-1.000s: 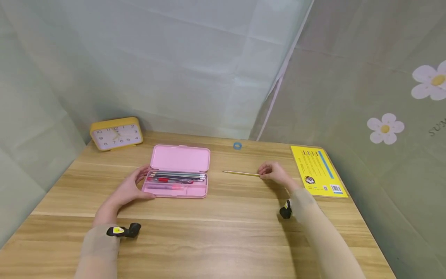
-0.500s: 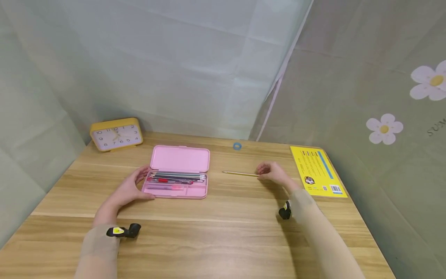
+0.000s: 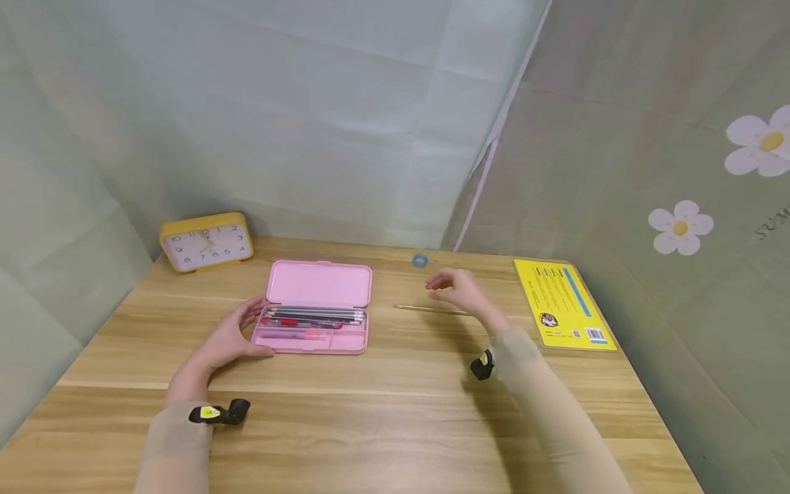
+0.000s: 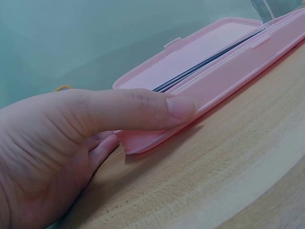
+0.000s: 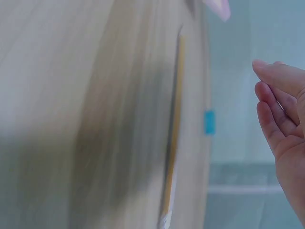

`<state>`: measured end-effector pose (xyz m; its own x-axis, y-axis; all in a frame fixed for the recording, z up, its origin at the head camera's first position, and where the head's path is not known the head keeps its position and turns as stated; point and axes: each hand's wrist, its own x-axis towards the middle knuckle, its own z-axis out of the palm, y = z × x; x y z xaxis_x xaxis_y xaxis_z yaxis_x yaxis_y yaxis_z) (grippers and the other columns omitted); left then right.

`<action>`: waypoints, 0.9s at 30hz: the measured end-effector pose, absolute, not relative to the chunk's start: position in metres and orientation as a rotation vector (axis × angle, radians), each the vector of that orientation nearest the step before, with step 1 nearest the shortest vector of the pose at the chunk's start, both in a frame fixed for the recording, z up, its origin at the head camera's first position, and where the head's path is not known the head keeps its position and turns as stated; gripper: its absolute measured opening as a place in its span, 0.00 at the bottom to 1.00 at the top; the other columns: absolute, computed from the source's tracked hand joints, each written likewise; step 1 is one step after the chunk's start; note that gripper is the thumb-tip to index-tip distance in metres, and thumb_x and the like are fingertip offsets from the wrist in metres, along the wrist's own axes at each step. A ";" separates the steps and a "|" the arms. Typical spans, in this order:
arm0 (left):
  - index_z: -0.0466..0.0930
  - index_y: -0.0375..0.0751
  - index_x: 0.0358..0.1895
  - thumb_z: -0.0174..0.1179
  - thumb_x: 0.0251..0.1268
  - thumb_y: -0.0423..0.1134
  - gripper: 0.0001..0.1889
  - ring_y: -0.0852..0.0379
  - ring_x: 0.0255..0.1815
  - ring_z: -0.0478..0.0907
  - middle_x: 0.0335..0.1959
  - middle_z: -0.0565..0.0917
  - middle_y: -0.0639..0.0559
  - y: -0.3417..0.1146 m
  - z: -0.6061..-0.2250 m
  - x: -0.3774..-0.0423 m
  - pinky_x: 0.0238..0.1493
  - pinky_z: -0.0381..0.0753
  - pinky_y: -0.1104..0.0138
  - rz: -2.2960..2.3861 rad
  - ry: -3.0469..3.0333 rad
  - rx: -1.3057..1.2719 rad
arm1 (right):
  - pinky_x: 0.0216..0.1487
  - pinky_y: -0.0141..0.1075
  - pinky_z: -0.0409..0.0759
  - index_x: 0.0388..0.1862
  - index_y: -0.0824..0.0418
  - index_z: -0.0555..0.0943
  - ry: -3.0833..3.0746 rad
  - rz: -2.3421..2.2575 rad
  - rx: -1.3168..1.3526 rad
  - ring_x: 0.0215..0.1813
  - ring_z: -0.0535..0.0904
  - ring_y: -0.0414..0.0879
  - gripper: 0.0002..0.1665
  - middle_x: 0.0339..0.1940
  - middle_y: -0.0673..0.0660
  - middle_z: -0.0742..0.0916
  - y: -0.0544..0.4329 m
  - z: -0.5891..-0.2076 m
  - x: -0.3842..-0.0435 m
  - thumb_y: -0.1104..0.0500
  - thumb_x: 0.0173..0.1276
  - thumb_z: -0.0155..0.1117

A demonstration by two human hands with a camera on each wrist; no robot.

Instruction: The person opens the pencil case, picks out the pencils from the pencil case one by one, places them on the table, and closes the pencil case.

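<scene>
An open pink pencil case (image 3: pixel 317 305) lies on the wooden desk (image 3: pixel 382 405) with several pens and pencils in its tray. My left hand (image 3: pixel 231 333) rests against the case's left end, thumb along its front edge (image 4: pixel 157 107). A yellow pencil (image 3: pixel 428 309) lies on the desk right of the case, also seen blurred as the pencil (image 5: pixel 174 129) in the right wrist view. My right hand (image 3: pixel 453 287) hovers above it with straight fingers (image 5: pixel 276 109), holding nothing.
A yellow clock (image 3: pixel 206 240) stands at the back left corner. A small blue ring (image 3: pixel 420 260) lies near the back edge. A yellow booklet (image 3: pixel 563 302) lies at the right. Curtain walls close in the back and both sides.
My right hand has let go of the pencil's right end, lifted and moved left and back over it, fingers straightened. The pencil stays on the desk. The left hand has not moved.
</scene>
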<state>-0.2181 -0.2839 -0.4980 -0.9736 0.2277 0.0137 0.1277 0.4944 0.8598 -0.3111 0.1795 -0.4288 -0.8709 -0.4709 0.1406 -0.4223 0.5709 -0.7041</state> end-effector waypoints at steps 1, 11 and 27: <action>0.45 0.32 0.77 0.80 0.40 0.39 0.62 0.27 0.74 0.54 0.74 0.56 0.28 -0.284 -0.498 -0.218 0.73 0.54 0.37 1.500 2.624 0.315 | 0.55 0.46 0.84 0.45 0.72 0.82 2.725 -1.205 -0.790 0.45 0.85 0.55 0.13 0.42 0.64 0.89 0.174 -0.426 -0.311 0.68 0.62 0.67; 0.44 0.32 0.77 0.80 0.40 0.38 0.62 0.28 0.74 0.52 0.75 0.56 0.28 -0.285 -0.498 -0.218 0.74 0.53 0.37 1.516 2.599 0.321 | 0.55 0.42 0.85 0.44 0.71 0.82 2.678 -1.283 -0.900 0.44 0.85 0.55 0.13 0.41 0.64 0.88 0.118 -0.406 -0.312 0.69 0.60 0.69; 0.44 0.32 0.77 0.79 0.41 0.40 0.62 0.28 0.75 0.52 0.75 0.56 0.29 -0.285 -0.501 -0.219 0.74 0.52 0.37 1.515 2.607 0.311 | 0.51 0.28 0.84 0.45 0.68 0.83 2.544 -1.270 -0.964 0.46 0.86 0.52 0.15 0.42 0.63 0.89 0.060 -0.426 -0.305 0.69 0.57 0.71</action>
<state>-0.2186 -0.2854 -0.5007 -0.9729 0.2312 0.0073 0.1208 0.4808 0.8685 -0.3052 0.0605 -0.4264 -0.7851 -0.6004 0.1522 -0.4825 0.4387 -0.7581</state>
